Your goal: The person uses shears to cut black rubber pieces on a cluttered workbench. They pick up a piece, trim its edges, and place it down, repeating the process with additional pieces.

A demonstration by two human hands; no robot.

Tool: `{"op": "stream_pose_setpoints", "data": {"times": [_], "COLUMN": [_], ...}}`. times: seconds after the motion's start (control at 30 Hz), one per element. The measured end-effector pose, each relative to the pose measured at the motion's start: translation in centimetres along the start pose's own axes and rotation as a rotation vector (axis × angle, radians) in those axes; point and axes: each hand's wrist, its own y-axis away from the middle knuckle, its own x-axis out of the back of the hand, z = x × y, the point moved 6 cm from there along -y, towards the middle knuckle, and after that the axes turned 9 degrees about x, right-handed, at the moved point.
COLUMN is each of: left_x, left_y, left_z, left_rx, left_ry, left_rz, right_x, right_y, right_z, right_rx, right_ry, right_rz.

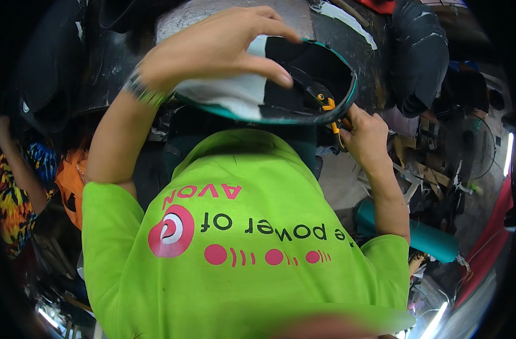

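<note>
A wide, rounded black piece with a green rim (351, 93) and a white inner layer (229, 96) lies before me at the table's near edge. My left hand (218, 48) is over its white side. The thumb and forefinger are spread apart, and some fingers are hidden or slightly blurred. At the piece's right end, my right hand (365, 133) is wrapped round a pair of scissors with yellow-and-black handles (336, 131). Their upper part reaches over the dark inside of the piece, where the blades are hard to make out against the black.
Dark stacked pieces (419, 56) hang over the table's right side. A white strip (348, 22) lies on the dark tabletop (376, 73). To the right are a green roll (419, 234) and a fan (475, 144). Another person's arm (23, 169) shows at far left, near an orange bag (71, 183).
</note>
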Motion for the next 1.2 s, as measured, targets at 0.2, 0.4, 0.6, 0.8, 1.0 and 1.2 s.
{"op": "stream_pose_setpoints", "data": {"times": [0.2,0.4,0.6,0.8,1.0,1.2], "left_x": [-4.0,1.2,5.4,1.9,3.9,5.2], "left_y": [4.7,6.0,4.9,3.4,3.7,2.9], "left_z": [6.9,6.3,4.1,-0.3,0.7,-1.8], "left_rx": [-0.157,-0.254,-0.149,-0.171,-0.329,-0.225], "left_ry": [-0.289,-0.484,-0.759,-0.594,-0.679,-0.739], "left_rz": [-0.021,0.162,0.048,0.134,0.239,0.215], "right_x": [-0.8,-2.5,-4.2,-3.8,-6.1,-5.7], "right_y": [0.7,3.6,6.5,4.2,1.2,-0.7], "right_z": [-0.1,1.2,3.7,-0.2,-6.0,-7.6], "right_rx": [-0.169,-0.253,-0.274,-0.247,-0.449,-0.503], "right_ry": [-0.23,-0.953,-1.137,-1.682,-1.968,-2.068], "right_rz": [-0.104,-0.416,-0.607,-0.336,-0.392,-0.278]}}
